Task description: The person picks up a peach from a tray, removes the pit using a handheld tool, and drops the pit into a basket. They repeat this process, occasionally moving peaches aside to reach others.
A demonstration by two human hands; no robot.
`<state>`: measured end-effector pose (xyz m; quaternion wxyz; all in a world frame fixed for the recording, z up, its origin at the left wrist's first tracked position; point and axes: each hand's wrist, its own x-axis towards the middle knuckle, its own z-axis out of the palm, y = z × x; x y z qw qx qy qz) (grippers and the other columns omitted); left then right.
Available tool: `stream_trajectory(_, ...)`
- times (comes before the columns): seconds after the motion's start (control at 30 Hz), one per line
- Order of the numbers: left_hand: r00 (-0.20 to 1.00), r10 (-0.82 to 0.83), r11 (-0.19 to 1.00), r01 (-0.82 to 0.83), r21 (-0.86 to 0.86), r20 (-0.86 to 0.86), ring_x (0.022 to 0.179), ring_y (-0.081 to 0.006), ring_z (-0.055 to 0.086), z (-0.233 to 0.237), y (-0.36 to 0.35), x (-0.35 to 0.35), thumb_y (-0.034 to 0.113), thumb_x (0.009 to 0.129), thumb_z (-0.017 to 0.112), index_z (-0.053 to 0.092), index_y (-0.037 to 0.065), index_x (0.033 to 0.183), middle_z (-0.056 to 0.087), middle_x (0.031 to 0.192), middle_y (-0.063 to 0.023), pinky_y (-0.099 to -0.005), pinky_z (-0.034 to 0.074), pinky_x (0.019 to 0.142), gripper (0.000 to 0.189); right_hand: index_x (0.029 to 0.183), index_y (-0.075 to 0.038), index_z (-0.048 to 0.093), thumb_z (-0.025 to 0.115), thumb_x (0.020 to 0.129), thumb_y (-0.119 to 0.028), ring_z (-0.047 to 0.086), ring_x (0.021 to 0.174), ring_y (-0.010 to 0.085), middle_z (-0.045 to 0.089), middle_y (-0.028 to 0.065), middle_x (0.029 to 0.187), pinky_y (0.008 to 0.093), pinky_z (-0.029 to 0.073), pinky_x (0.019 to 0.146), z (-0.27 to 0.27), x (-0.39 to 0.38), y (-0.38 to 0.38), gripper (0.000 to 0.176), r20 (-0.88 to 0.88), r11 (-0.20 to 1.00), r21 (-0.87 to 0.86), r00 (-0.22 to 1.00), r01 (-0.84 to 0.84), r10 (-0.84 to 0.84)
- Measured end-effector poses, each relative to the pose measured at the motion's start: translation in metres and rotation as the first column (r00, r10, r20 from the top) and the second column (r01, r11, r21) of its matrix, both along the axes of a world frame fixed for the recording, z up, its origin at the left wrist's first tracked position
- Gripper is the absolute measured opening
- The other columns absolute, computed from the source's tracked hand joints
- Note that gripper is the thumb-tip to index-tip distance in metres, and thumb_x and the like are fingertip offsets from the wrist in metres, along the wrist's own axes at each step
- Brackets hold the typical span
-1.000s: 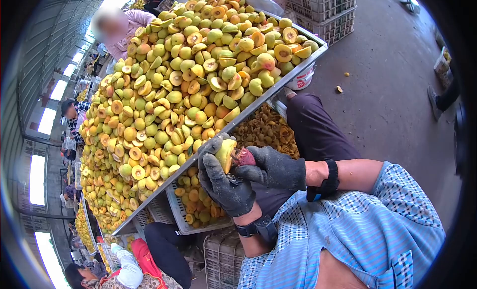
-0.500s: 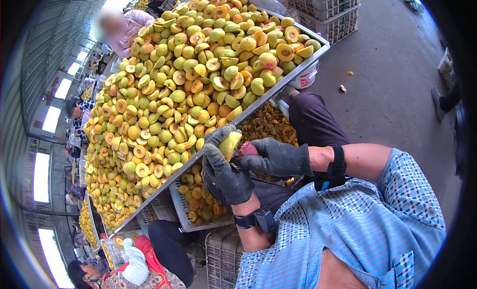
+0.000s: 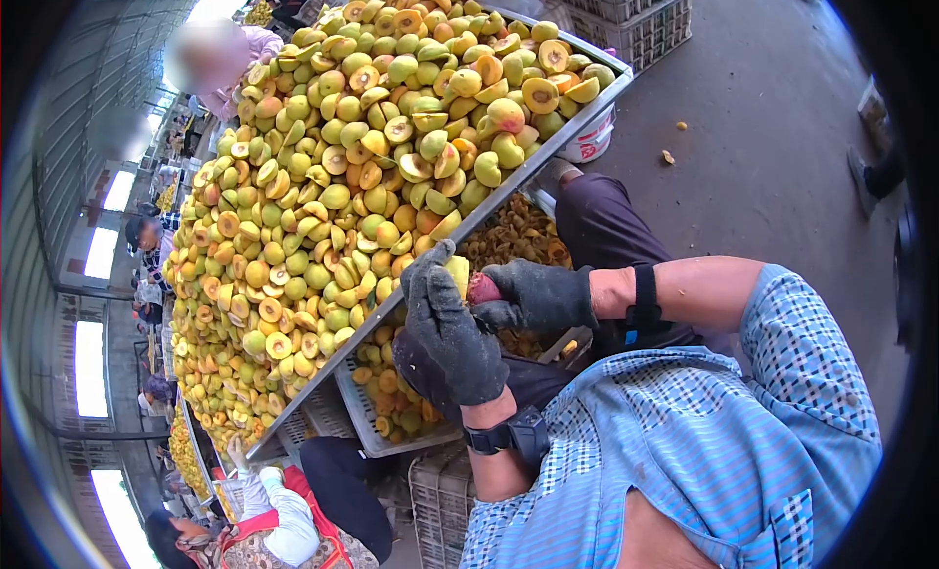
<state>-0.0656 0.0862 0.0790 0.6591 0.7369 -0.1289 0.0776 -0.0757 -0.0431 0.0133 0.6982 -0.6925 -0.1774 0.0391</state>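
Both my hands wear dark grey gloves and meet just over the near rim of the fruit table. My left hand (image 3: 445, 325) is closed around a yellow-green peach piece (image 3: 458, 273), mostly hidden by the fingers. My right hand (image 3: 541, 295) grips a tool with a reddish, wrapped-looking handle (image 3: 483, 288), held against the peach. The tool's working end is hidden between the hands. Beyond them, a large heap of halved yellow peaches (image 3: 323, 197) covers the metal-edged table (image 3: 533, 165).
Below the rim sit a crate of peach halves (image 3: 367, 422) and a pile of brown pits (image 3: 514, 239). A plastic crate (image 3: 440, 501) stands beside me. Stacked crates (image 3: 636, 26) and a white bucket (image 3: 592, 139) are at the far right. A co-worker (image 3: 284, 520) sits at lower left.
My left fingers have wrapped further over the peach, so less of it shows. The tool stays against it. The co-worker at lower left has reached a hand up to the heap.
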Motion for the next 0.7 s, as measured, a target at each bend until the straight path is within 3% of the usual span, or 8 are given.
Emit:
stream_trajectory(0.13,0.994,-0.002,0.981,-0.019,0.191,0.106,0.097,-0.0163,0.061,-0.031,0.01,0.019,0.016,0.105,0.054,0.065,-0.005,0.116,0.067,0.107,-0.0087,-0.0308,0.05,0.09,0.025,0.112,-0.001,0.065,0.07,0.096,-0.03,0.065,0.087,0.0174,0.073,0.0101,0.099,0.0369,0.053,0.082,-0.035,0.005,0.01,0.033,-0.035,0.974,0.219,0.998,-0.052,0.061)
stream_trajectory(0.2,0.992,-0.024,0.954,-0.014,0.299,0.124,0.093,-0.0156,0.061,-0.048,0.013,0.033,0.013,0.105,0.055,0.065,-0.005,0.116,0.067,0.103,-0.008,-0.03,0.05,0.087,0.023,0.108,0.0,0.066,0.068,0.094,-0.023,0.067,0.086,0.02,0.073,0.0085,0.093,0.0374,0.054,0.08,-0.018,0.005,-0.003,0.027,-0.051,0.997,-0.07,0.999,-0.023,0.02)
stream_trajectory(0.3,0.994,-0.066,0.952,0.037,0.302,0.088,0.087,-0.0208,0.066,-0.071,0.009,0.058,0.013,0.104,0.057,0.067,-0.005,0.111,0.071,0.096,-0.0089,-0.0333,0.054,0.084,0.021,0.1,-0.003,0.069,0.068,0.085,-0.02,0.067,0.074,0.0184,0.07,0.007,0.081,0.0347,0.055,0.069,-0.052,0.023,0.001,0.023,-0.175,0.998,-0.052,0.984,-0.042,0.032)
stream_trajectory(0.37,0.978,0.02,0.999,-0.03,-0.042,-0.209,0.08,-0.0216,0.067,-0.081,0.004,0.069,0.021,0.106,0.057,0.066,-0.005,0.107,0.07,0.092,-0.0108,-0.0335,0.056,0.077,0.027,0.096,-0.004,0.069,0.068,0.081,-0.019,0.065,0.067,0.0173,0.068,0.0065,0.076,0.0334,0.053,0.062,-0.058,0.021,-0.006,0.021,-0.399,0.992,0.089,0.909,-0.092,0.12)
stream_trajectory(0.47,0.961,-0.059,0.94,-0.036,-0.338,-0.269,0.075,-0.0214,0.067,-0.091,-0.008,0.081,0.032,0.107,0.055,0.065,-0.003,0.104,0.069,0.091,-0.011,-0.0336,0.058,0.073,0.036,0.091,-0.005,0.07,0.068,0.076,-0.017,0.062,0.06,0.0148,0.064,0.0043,0.07,0.0314,0.05,0.055,-0.051,0.027,-0.02,0.019,-0.579,0.95,0.287,0.768,-0.124,0.275)
stream_trajectory(0.57,0.963,-0.006,0.983,-0.044,-0.179,-0.271,0.077,-0.021,0.066,-0.083,-0.029,0.081,0.042,0.106,0.053,0.064,-0.002,0.103,0.067,0.089,-0.0107,-0.0338,0.057,0.072,0.046,0.091,-0.004,0.069,0.069,0.076,-0.016,0.058,0.059,0.0121,0.062,0.001,0.069,0.0298,0.048,0.052,-0.059,0.032,-0.02,0.019,-0.607,0.919,0.376,0.72,-0.114,0.338)
stream_trajectory(0.63,0.987,0.005,0.999,0.002,0.044,-0.16,0.078,-0.0214,0.066,-0.089,-0.035,0.086,0.047,0.106,0.052,0.063,-0.001,0.101,0.067,0.088,-0.0116,-0.0335,0.056,0.071,0.05,0.097,-0.004,0.07,0.069,0.078,-0.017,0.058,0.062,0.0103,0.063,0.0,0.073,0.0278,0.049,0.056,-0.079,0.04,-0.004,0.023,-0.443,0.926,0.364,0.893,0.1,0.077)
stream_trajectory(0.7,0.983,-0.004,0.999,0.012,0.045,-0.181,0.077,-0.022,0.066,-0.087,-0.04,0.087,0.048,0.106,0.051,0.063,-0.001,0.099,0.068,0.088,-0.0126,-0.0335,0.057,0.072,0.051,0.101,-0.005,0.07,0.069,0.079,-0.017,0.059,0.065,0.0098,0.064,0.0,0.076,0.0274,0.05,0.059,-0.066,0.038,-0.018,0.025,-0.44,0.927,0.365,0.893,0.087,0.09)
